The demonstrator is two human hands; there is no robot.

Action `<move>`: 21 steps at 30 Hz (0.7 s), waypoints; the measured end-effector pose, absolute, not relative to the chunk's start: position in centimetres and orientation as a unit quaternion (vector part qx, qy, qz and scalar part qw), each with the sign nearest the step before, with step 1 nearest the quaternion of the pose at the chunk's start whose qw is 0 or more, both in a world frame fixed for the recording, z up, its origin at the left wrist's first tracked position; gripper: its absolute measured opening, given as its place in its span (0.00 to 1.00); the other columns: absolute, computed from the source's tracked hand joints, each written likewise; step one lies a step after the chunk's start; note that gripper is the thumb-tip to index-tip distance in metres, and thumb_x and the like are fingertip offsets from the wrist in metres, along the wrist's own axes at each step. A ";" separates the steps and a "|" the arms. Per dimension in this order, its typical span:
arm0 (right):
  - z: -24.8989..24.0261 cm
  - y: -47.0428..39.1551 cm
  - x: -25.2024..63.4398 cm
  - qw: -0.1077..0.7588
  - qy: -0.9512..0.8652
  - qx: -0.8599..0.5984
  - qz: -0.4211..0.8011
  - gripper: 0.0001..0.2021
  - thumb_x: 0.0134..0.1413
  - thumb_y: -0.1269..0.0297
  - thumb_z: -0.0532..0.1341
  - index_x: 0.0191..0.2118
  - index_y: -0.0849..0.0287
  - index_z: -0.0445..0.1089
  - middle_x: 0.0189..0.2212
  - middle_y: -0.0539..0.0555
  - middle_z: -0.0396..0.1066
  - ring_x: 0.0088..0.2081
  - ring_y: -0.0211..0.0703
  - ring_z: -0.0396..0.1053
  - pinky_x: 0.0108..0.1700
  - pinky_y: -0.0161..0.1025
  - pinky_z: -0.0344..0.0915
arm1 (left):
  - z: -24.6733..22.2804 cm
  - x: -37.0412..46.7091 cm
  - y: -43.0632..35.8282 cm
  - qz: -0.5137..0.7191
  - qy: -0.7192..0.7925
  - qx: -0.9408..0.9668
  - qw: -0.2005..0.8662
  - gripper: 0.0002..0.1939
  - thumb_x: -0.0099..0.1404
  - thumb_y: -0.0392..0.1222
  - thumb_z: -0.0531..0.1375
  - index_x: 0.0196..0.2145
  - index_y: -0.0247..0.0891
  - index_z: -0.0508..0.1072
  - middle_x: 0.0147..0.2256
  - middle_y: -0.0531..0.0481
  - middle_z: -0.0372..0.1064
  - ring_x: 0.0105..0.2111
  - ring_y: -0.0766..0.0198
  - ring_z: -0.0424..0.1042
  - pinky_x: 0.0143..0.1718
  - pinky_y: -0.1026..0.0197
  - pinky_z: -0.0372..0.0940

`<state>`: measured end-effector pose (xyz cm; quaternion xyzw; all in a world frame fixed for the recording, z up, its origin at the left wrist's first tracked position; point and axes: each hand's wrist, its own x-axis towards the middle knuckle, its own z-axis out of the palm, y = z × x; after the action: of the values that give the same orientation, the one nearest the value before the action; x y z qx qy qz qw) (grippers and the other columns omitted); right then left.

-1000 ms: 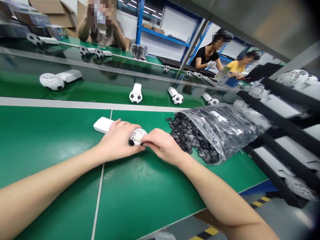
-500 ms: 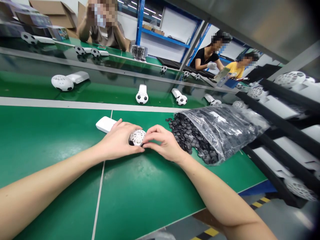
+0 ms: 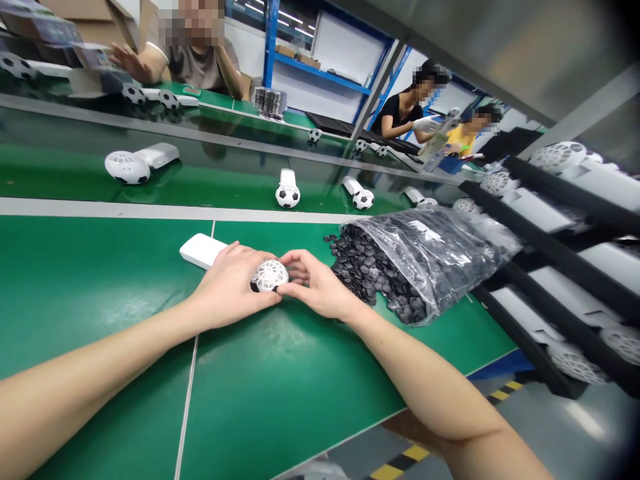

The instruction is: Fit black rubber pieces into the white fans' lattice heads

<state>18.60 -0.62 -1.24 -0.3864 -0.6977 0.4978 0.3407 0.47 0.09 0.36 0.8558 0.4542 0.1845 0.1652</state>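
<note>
We have left grip [image 3: 227, 285] closed round ball-headed white device [image 3: 270, 273] on green tabletop [image 3: 280, 393], left of black pieces [image 3: 364, 267]; its white handle [image 3: 201, 251] shows beyond our knuckles. Right grip [image 3: 317, 285]: thumb and forefinger spread at ball's right edge; whether they pinch anything, we cannot tell. Black pieces spill from clear bag [image 3: 450, 257] to our right. Similar devices [image 3: 288, 195] lie beyond pale strip [image 3: 125, 209].
</note>
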 end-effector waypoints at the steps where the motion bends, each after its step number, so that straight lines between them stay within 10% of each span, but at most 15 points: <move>1: -1.1 -0.5 18.6 0.334 -0.693 -0.391 0.506 0.19 0.45 0.66 0.64 0.43 0.57 0.58 0.43 0.53 0.65 0.42 0.39 0.68 0.43 0.38 0.66 | 0.3 0.4 0.2 0.184 0.450 0.857 0.168 0.26 0.51 0.54 0.58 0.45 0.38 0.68 0.40 0.47 0.69 0.44 0.52 0.65 0.55 0.42 0.45; 11: 0.4 2.7 24.2 0.079 -0.692 -0.716 -0.043 0.09 0.52 0.63 0.57 0.38 0.59 0.70 0.39 0.59 0.66 0.42 0.49 0.64 0.39 0.41 0.62 | 0.3 -0.7 1.1 0.137 0.362 0.897 0.215 0.31 0.50 0.59 0.59 0.50 0.43 0.64 0.51 0.45 0.62 0.58 0.46 0.47 0.58 0.39 0.34; 21: 0.5 1.9 23.5 -0.037 -0.733 -0.676 -0.058 0.08 0.53 0.66 0.56 0.37 0.59 0.70 0.35 0.57 0.69 0.36 0.46 0.69 0.33 0.37 0.62 | -0.2 0.4 -0.5 0.150 0.402 0.861 0.272 0.29 0.53 0.49 0.57 0.52 0.40 0.59 0.60 0.46 0.48 0.62 0.51 0.33 0.59 0.44 0.44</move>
<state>23.48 1.88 0.47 -0.6764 -0.7333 -0.0575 -0.0372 0.37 -0.48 -0.21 0.8615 0.4020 0.1497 0.2717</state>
